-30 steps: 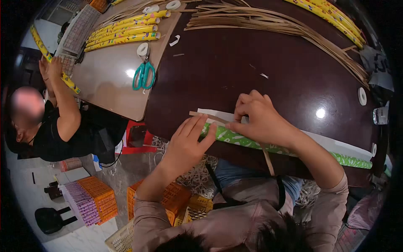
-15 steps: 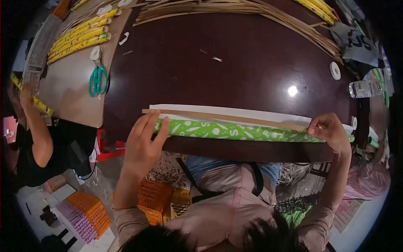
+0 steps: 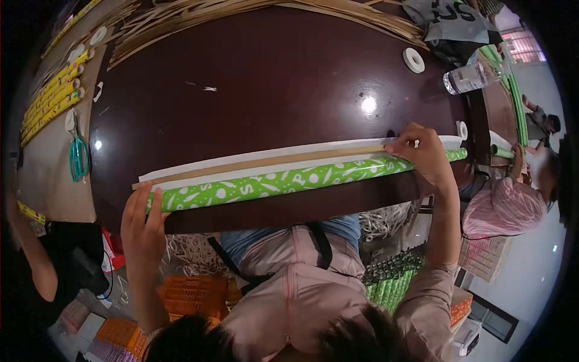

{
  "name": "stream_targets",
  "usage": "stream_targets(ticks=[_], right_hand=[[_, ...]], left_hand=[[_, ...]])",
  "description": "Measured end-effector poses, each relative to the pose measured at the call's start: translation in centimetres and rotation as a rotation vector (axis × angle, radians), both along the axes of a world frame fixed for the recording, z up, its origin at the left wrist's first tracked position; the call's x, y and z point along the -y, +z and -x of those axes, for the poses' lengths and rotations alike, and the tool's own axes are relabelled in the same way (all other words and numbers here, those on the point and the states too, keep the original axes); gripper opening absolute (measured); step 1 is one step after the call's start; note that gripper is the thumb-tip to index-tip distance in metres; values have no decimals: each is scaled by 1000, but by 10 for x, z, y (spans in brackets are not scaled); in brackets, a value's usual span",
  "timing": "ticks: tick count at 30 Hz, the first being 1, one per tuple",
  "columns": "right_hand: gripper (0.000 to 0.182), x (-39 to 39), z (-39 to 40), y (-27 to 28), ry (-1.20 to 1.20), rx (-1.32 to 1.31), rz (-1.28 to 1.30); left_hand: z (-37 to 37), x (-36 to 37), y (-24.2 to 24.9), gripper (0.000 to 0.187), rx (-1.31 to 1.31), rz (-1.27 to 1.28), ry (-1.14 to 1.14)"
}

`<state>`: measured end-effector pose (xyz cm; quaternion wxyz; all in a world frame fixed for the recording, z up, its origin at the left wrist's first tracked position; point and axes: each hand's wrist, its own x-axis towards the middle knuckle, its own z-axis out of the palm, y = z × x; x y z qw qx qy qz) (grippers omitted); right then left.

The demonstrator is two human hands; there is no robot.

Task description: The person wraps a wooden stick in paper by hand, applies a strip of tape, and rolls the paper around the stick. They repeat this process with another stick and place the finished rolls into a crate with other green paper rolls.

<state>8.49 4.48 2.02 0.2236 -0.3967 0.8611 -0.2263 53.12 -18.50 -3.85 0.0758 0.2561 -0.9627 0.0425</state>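
A long roll of green wrapping paper (image 3: pixel 259 185) with white figures lies along the table's near edge. Its loose white edge (image 3: pixel 211 160) spreads out on the far side. On that white margin rests a narrow brown strip (image 3: pixel 271 159), almost parallel to the roll. My left hand (image 3: pixel 143 214) is closed over the roll's left end, its fingertips by the strip's left end. At the strip's right end, my right hand (image 3: pixel 422 154) pinches it between thumb and fingers, with the palm side over the roll.
Brown strips (image 3: pixel 241 15) are heaped along the dark table's (image 3: pixel 253 96) far side. Tape rolls (image 3: pixel 414 60) and a plastic bottle (image 3: pixel 464 79) are at right. Green-handled scissors (image 3: pixel 78 157) and yellow rolls (image 3: pixel 54 102) lie left. People sit on both sides.
The view has turned to the right, so the table's things appear farther left. The brown strip's right part has moved off the roll onto the white margin, with my right hand at its end.
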Motion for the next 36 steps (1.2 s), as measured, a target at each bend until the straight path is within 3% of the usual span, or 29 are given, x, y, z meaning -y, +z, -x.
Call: stream_targets(ticks=[2, 6, 11, 15, 17, 27, 30, 34, 36], right_hand=[[24, 0, -2, 0, -77, 63, -1], [24, -2, -1, -10, 4, -18, 59], [14, -1, -2, -15, -25, -47, 27], [15, -2, 1, -18, -35, -6, 47], [24, -3, 3, -23, 20, -130, 81], [22, 6, -7, -14, -29, -108, 21], [29, 0, -3, -22, 48, -449, 26], [34, 0, -2, -18, 6, -436, -76], [37, 2, -2, -15, -98, -281, -185]], left_hand=[[1, -1, 5, 55, -32, -25, 0], [1, 1, 4, 57, -80, -16, -56], [1, 3, 7, 65, -48, -7, -90], [0, 3, 5, 66, -45, 25, -80], [0, 3, 5, 63, -64, -5, -86], [0, 5, 7, 61, -93, -15, -123], [0, 5, 4, 62, 13, -8, -44], [6, 6, 7, 57, -88, -78, -91], [4, 8, 6, 54, -73, -94, -54]])
